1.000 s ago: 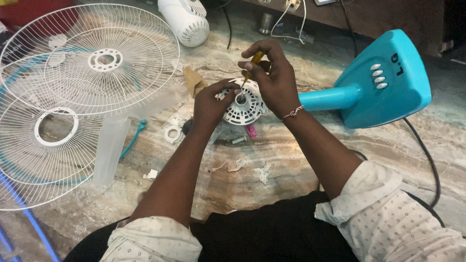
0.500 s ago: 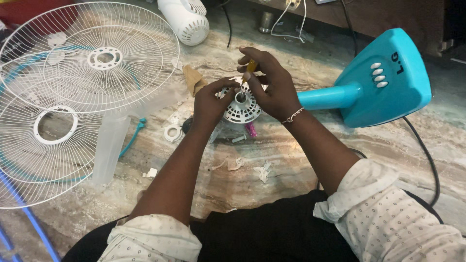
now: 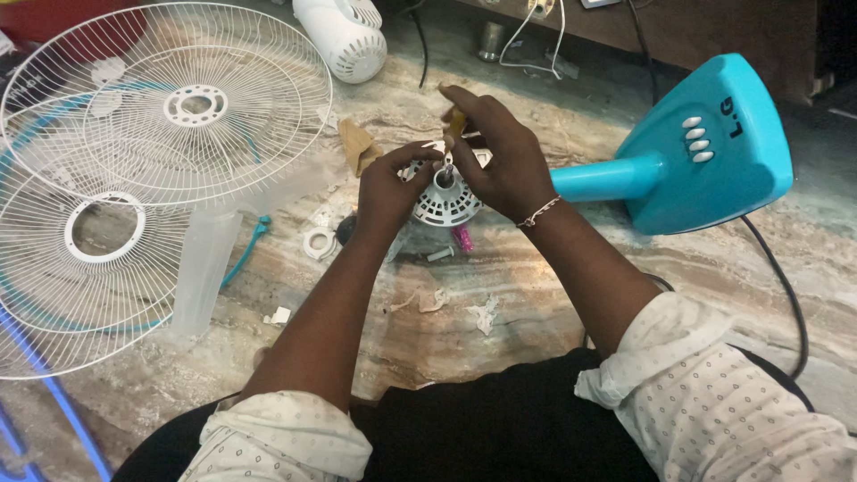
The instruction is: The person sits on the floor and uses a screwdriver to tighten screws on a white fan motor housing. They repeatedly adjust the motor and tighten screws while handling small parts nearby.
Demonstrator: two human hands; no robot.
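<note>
- Our left hand [image 3: 388, 187] pinches the rim of the white motor cover [image 3: 446, 198] — held over the floor's [image 3: 536, 295] middle, near the teal base [image 3: 705, 152].
- Our right hand [image 3: 500, 152], fingers curled, grips a tool [image 3: 456, 120] above it.
- Fan grilles [image 3: 170, 107] lie by the left edge.

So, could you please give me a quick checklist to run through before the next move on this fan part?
1. Left hand steadies the white vented fan part: ok.
2. Right hand has a grip on the yellow-handled tool: ok.
3. Tool tip seated in the part's centre: cannot tell, fingers hide it.
4. Small white ring on the floor, apart from the hands: ok.
5. Teal fan base lies tipped beside the work: ok.
</note>
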